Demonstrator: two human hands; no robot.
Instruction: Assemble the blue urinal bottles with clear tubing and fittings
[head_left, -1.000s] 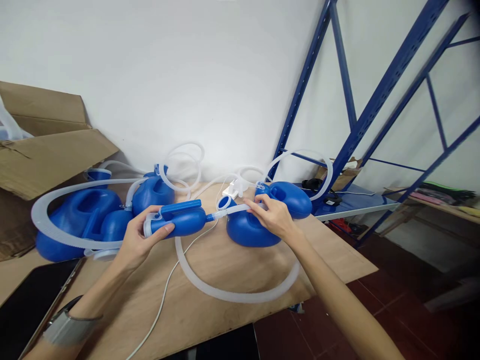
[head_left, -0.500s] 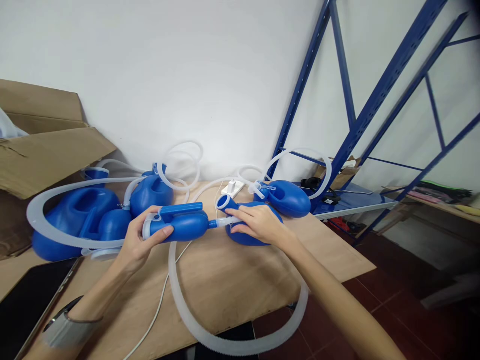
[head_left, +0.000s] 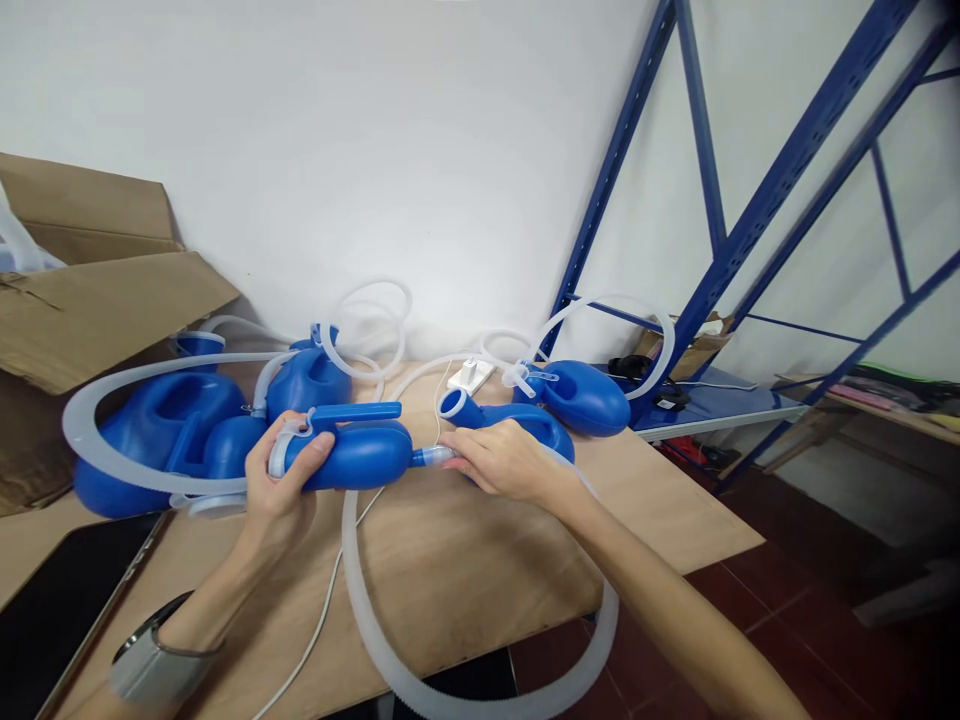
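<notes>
Left hand (head_left: pixel 281 480) grips blue bottle (head_left: pixel 352 455); right hand (head_left: pixel 499 462) pinches hose (head_left: pixel 450 655) end; more bottles (head_left: pixel 187 425) crowd behind.

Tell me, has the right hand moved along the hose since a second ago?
Yes. The right hand slid left toward the blue bottle, away from the blue rack.

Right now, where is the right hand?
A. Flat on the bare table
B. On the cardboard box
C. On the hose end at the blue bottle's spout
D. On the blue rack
C: the right hand pinches the hose where it meets the spout of the blue bottle, which the left hand grips.
</notes>
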